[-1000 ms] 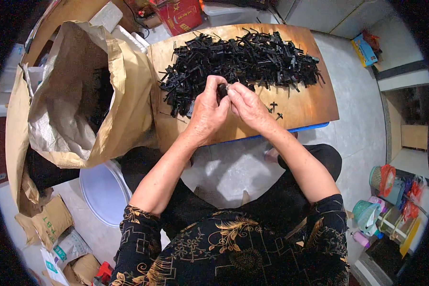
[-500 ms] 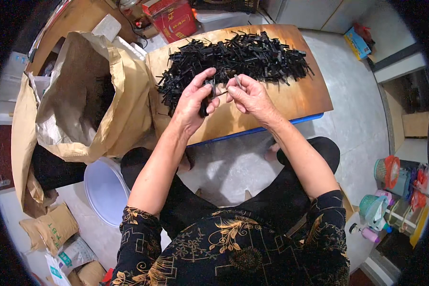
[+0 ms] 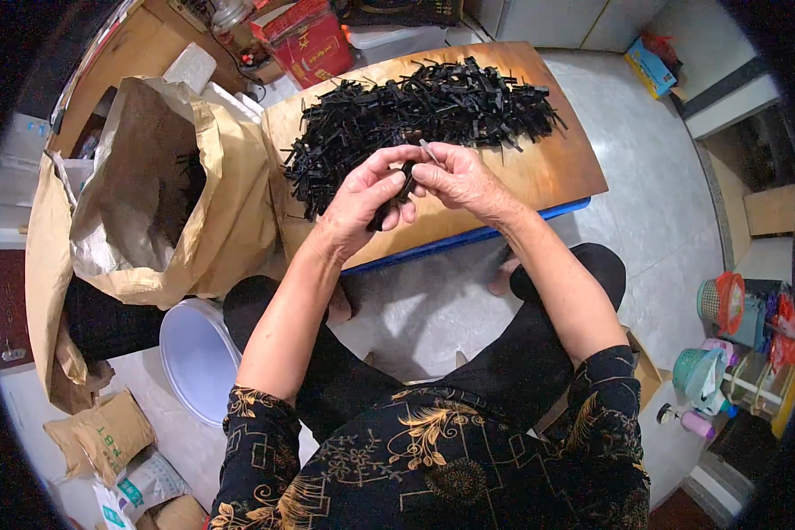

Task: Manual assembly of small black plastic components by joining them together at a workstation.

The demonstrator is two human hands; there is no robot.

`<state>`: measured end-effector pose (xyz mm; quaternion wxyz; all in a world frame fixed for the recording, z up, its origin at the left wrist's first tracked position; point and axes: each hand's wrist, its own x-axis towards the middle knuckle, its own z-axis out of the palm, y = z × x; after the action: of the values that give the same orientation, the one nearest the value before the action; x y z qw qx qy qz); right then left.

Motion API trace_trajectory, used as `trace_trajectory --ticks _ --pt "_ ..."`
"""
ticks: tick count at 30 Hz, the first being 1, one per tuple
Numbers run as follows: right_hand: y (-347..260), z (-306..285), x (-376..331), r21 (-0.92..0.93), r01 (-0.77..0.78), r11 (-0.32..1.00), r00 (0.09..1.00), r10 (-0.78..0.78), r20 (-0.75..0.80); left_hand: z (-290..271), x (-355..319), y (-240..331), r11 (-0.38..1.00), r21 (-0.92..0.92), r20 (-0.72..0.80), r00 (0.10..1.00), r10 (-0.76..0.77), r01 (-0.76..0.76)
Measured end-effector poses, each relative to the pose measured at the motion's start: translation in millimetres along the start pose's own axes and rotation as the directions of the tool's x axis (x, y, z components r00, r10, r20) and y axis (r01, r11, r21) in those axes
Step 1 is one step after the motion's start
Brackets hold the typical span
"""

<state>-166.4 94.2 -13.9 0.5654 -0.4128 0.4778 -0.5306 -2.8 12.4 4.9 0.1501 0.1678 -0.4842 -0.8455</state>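
Note:
My left hand (image 3: pixel 362 201) is closed around a small black part (image 3: pixel 382 215), which sticks out below the thumb. In my right hand (image 3: pixel 465 184), thumb and forefinger pinch a thin greyish blade-like tool (image 3: pixel 427 150), its end pointing up and away. Both sets of fingertips meet over the black part, so the contact point is hidden. Just beyond the hands, a heap of black, thin-pronged parts (image 3: pixel 433 102) spreads over a wooden board (image 3: pixel 539 163).
A large brown paper sack (image 3: pixel 230 190) stands open at the left, dark pieces inside. Beside my left leg is a white bucket (image 3: pixel 199 358). A red box (image 3: pixel 305 44) sits beyond the board. Baskets and bottles crowd a rack (image 3: pixel 755 384) at the right.
My hands have closed together, the right fingertips now against the black part in the left. The gap between them is gone. The whole view has shifted slightly.

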Motion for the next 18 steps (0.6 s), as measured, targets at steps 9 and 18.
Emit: trace_trajectory --ticks 9,18 --pt "27.8 9.9 19.2 -0.256 0.218 0.942 0.957 -0.258 -0.133 -0.3 -2.9 -8.5 0.783 0.618 -0.127 0.973 0.192 -0.074" --pt "8.7 37.5 8.8 0.141 -0.137 0.980 0.980 0.155 -0.127 -14.3 -2.1 -14.7 0.825 0.557 -0.280 0.916 0.288 -0.089"
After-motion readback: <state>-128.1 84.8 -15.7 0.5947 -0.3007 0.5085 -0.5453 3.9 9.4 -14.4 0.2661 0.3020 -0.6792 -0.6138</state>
